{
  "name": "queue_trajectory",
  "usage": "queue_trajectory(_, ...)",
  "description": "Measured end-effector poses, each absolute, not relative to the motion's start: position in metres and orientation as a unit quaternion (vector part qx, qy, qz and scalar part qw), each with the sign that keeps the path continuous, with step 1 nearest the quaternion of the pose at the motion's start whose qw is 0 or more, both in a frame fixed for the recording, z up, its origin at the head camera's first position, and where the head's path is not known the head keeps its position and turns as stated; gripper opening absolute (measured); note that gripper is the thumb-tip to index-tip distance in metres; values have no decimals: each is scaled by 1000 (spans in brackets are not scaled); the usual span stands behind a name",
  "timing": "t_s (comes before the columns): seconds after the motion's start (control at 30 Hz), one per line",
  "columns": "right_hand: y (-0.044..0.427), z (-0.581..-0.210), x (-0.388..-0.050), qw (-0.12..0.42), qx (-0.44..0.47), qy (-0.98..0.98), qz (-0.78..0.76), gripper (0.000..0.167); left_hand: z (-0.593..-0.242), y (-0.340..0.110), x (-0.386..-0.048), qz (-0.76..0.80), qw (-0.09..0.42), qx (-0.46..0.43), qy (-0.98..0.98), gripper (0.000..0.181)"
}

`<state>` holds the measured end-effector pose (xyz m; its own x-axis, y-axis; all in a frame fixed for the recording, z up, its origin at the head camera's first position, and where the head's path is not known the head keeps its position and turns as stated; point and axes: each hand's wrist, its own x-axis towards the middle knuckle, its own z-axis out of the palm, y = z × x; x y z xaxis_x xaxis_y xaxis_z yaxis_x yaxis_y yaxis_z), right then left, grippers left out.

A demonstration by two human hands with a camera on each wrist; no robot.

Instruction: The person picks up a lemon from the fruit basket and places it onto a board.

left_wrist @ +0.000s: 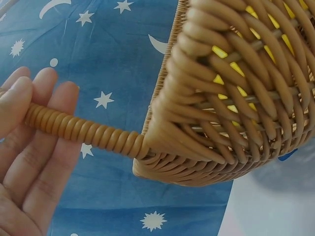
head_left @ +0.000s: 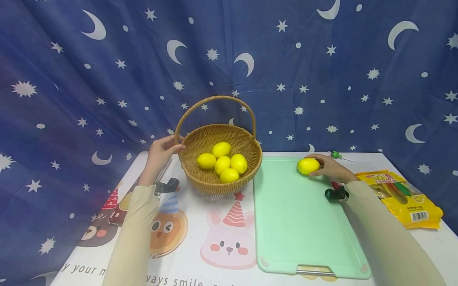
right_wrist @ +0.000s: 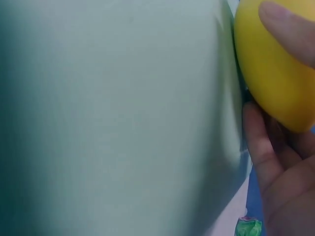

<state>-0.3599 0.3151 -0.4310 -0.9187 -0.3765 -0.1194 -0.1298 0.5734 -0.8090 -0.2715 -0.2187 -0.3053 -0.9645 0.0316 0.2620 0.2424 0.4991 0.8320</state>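
Right grip (head_left: 330, 167) holds lemon (head_left: 307, 166), green board (head_left: 304, 220) beneath; left grip (head_left: 159, 155) pinches basket handle (left_wrist: 86, 131).

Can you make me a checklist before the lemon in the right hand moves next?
1. Left hand holding the basket's handle: ok, thumb and fingers are on its side.
2. Right hand gripping the lemon: ok, thumb and fingers hold it.
3. Lemon lifted off the green board: cannot tell.
4. Every lemon in the basket: not ok, five lemons are inside, one is in the hand.
5. Room in the basket: ok, bare weave shows behind the lemons.
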Motion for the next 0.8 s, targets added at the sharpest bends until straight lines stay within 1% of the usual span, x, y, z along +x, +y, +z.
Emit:
queue_trajectory(0.13, 318, -429, -356, 148, -156, 876, -432, 72, -321, -228, -286, -497, 111, -84, -857, 33)
queue_trajectory(0.37, 320, -429, -353, 156, -154, 881, -420, 76, -316, -225, -281, -493, 115, -85, -858, 32)
queue_trajectory(0.5, 322, -430, -353, 158, -159, 877, -424, 78, -327, -231, -292, -493, 118, -84, -858, 37)
queue_trajectory(0.8, 324, -432, -351, 156, -171, 868, -440, 79, -329, -232, -293, -488, 124, -83, -860, 37)
